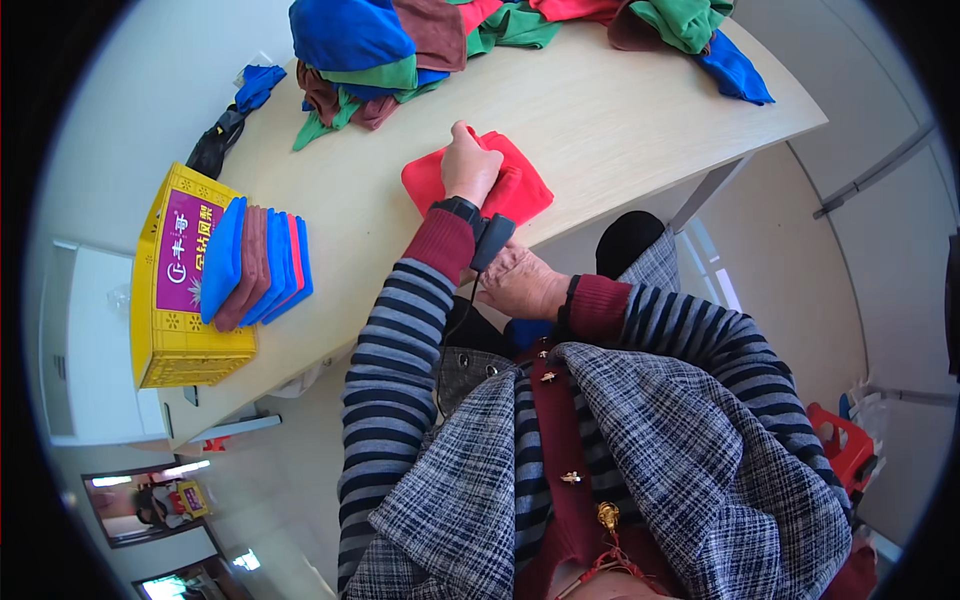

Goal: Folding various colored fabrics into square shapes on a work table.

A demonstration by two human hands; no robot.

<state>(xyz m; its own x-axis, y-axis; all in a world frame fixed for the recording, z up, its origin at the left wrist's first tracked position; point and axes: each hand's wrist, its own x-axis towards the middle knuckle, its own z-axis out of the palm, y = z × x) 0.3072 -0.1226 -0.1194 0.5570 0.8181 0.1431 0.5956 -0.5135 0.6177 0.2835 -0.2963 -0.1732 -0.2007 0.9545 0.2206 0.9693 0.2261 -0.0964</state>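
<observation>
A red cloth (525, 185), folded into a small flat piece, lies near the front edge of the table. My left hand (470, 168) is closed on it from above, with a ridge of fabric bunched beside the thumb. Just below, at the table's edge, my right hand (525, 285) is held with its back up and its fingers bent toward my left wrist. Part of it is behind that wrist, so what it grips, if anything, is hidden. A dark band with a black box-shaped device (492, 243) and a thin cable sits on my left wrist.
Left on the table (360, 235), a yellow and purple box (190, 345) stands with folded blue, brown and red cloths (262, 265) leaning against it. Loose coloured cloths (355, 45) are heaped at the back, more (690, 35) at the far right. A red plastic stool (840, 445) is at right.
</observation>
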